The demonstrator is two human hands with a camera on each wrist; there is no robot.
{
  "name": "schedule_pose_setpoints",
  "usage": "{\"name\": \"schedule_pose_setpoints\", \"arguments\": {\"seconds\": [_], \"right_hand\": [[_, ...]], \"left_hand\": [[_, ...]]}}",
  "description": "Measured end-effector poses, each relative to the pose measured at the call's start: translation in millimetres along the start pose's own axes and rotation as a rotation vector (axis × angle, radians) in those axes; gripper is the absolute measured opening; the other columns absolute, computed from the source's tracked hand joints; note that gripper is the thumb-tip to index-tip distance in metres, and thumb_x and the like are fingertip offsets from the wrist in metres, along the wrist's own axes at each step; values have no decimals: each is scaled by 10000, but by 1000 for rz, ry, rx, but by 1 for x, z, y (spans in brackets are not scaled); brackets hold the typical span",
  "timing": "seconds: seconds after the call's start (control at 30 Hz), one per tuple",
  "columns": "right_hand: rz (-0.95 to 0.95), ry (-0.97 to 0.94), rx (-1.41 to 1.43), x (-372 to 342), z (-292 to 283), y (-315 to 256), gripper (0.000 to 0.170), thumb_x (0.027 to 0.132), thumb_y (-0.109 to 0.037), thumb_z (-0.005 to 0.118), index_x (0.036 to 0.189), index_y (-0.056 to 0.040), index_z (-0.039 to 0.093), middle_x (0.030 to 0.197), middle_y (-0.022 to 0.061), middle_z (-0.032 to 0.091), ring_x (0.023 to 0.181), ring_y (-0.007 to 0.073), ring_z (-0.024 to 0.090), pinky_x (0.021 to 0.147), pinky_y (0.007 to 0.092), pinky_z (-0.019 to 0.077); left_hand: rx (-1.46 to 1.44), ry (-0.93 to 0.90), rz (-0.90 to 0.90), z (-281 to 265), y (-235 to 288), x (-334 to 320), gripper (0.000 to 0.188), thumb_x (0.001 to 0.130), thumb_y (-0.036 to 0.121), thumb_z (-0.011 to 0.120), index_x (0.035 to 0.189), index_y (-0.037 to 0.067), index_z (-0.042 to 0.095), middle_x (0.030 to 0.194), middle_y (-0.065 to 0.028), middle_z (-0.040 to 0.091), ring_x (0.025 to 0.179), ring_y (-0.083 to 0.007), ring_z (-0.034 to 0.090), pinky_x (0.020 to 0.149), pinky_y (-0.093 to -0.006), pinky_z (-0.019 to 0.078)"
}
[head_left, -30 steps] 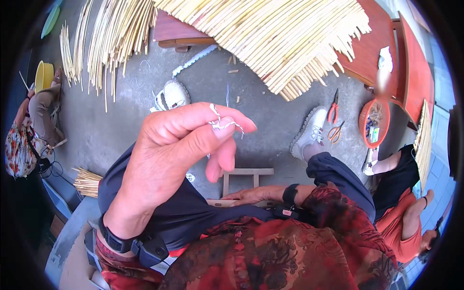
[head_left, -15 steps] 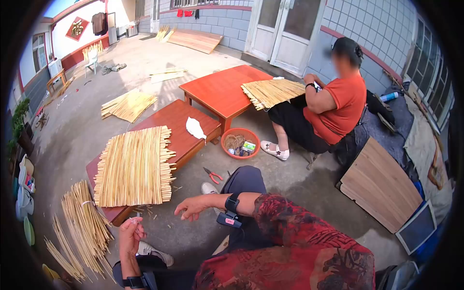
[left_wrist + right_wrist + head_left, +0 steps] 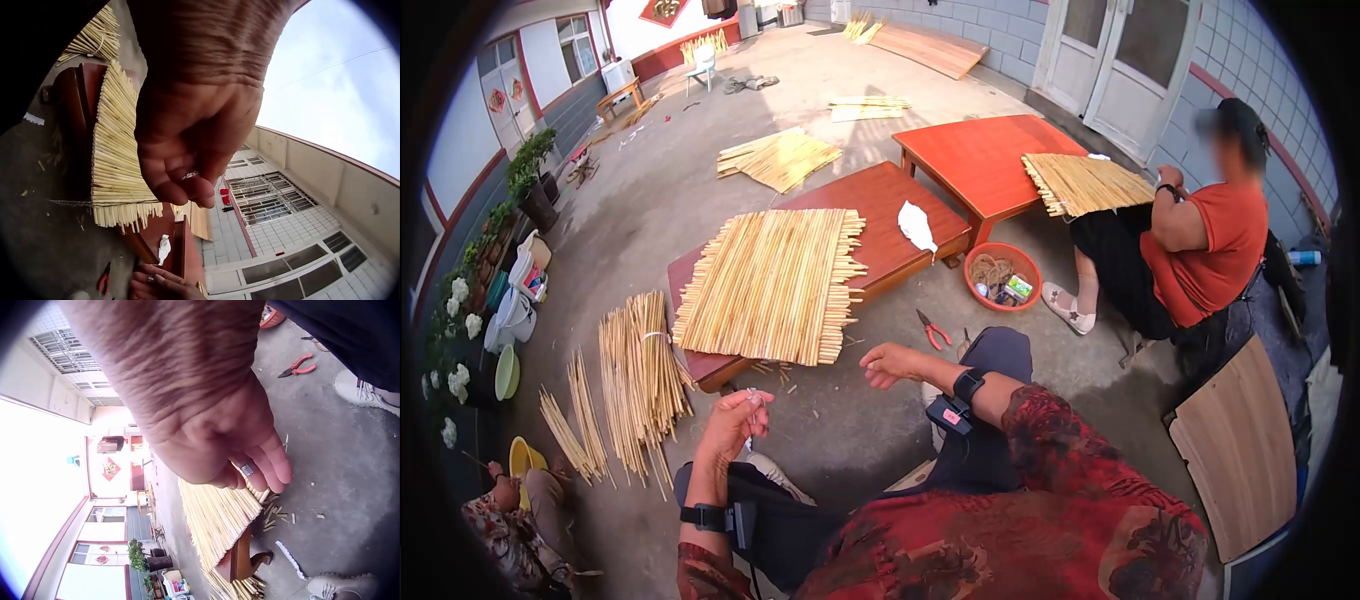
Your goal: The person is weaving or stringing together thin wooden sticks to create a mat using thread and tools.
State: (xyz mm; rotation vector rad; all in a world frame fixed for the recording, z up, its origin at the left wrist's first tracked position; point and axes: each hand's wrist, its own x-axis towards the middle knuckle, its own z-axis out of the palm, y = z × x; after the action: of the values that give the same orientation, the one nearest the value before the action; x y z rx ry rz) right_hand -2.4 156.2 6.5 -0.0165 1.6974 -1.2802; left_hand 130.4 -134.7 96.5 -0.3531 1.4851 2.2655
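Note:
My left hand (image 3: 732,425), with fingers curled, pinches a thin white string (image 3: 189,175) that shows between the fingertips in the left wrist view. It is just off the near corner of a low table. My right hand (image 3: 895,365) hangs in the air to its right, fingers loosely extended and holding nothing. A mat of pale stalks (image 3: 770,285) lies on the dark red table (image 3: 890,210), beyond both hands. In the left wrist view a twisted cord crosses the mat (image 3: 115,150) near its ragged end. The right wrist view shows a ring on my right hand (image 3: 219,437).
Red-handled pliers (image 3: 934,330) and an orange basin (image 3: 1003,277) of twine are on the ground. Loose stalk bundles (image 3: 635,380) lie at left. A white cloth (image 3: 916,226) rests on the table. A person in orange (image 3: 1210,240) sits at right beside another red table (image 3: 990,165).
The head view has swung up from the lap to the courtyard, then shifted left. My right hand has left my lap and reached forward. My left hand still pinches the string.

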Motion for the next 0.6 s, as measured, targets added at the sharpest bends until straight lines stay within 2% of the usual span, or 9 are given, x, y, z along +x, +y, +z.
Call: {"name": "schedule_pose_setpoints", "arguments": {"seconds": [0.03,0.1,0.13,0.2,0.23,0.3,0.4,0.53,0.6], "right_hand": [[16,-30,-5,14,-2,8,312,866,-92,416,1158,10,451,989,159,560,808,243,608,642,334,528],[51,195,168,39,-4,24,264,864,-111,407,1091,-4,488,960,158,572,747,248,610,602,341,520],[65,184,170,50,-7,30,264,864,-111,407,1091,-4,488,960,158,572,747,248,610,602,341,520],[103,332,301,69,-8,42,259,877,-145,385,1075,-10,484,961,160,567,764,255,609,600,344,520],[118,323,302,78,-8,46,259,877,-145,385,1075,-10,484,961,160,567,764,255,609,600,344,520],[150,417,516,100,-8,48,281,886,-153,391,1116,-3,448,1008,172,545,809,278,598,636,357,523],[117,457,632,126,-7,47,285,890,-153,378,1121,4,430,1044,179,527,870,284,580,688,376,510],[108,428,785,170,-9,63,292,896,-158,360,1130,5,426,1070,189,514,933,283,554,745,390,490],[-2,366,949,189,-7,78,307,901,-172,356,1141,3,432,1103,189,497,965,297,536,808,415,467]], "left_hand": [[-14,30,-10,-2,-3,3,192,865,121,490,947,-28,579,639,-54,575,506,-114,522,516,-253,455],[-3,5,-65,-5,-8,11,200,864,128,496,953,-28,584,627,-44,567,521,-107,521,516,-245,449],[-10,16,-77,-6,-8,16,200,864,128,496,953,-28,584,627,-44,567,521,-107,521,516,-245,449],[81,10,-157,-7,-7,20,207,865,128,495,953,-35,588,623,-39,558,533,-103,516,513,-236,442],[74,18,-169,-6,-7,23,207,865,128,495,953,-35,588,623,-39,558,533,-103,516,513,-236,442],[45,26,-167,-5,-6,28,209,867,123,491,948,-40,593,633,-37,559,539,-104,515,509,-228,434],[-101,4,-233,6,9,25,201,852,112,501,921,-51,595,621,-61,562,538,-120,512,506,-244,421],[-36,-23,-238,7,21,32,204,871,117,485,949,-33,599,649,-43,562,554,-115,520,518,-220,426],[-65,-57,-270,9,27,37,199,873,103,480,963,-27,599,652,-49,563,562,-113,520,526,-217,422]]}}
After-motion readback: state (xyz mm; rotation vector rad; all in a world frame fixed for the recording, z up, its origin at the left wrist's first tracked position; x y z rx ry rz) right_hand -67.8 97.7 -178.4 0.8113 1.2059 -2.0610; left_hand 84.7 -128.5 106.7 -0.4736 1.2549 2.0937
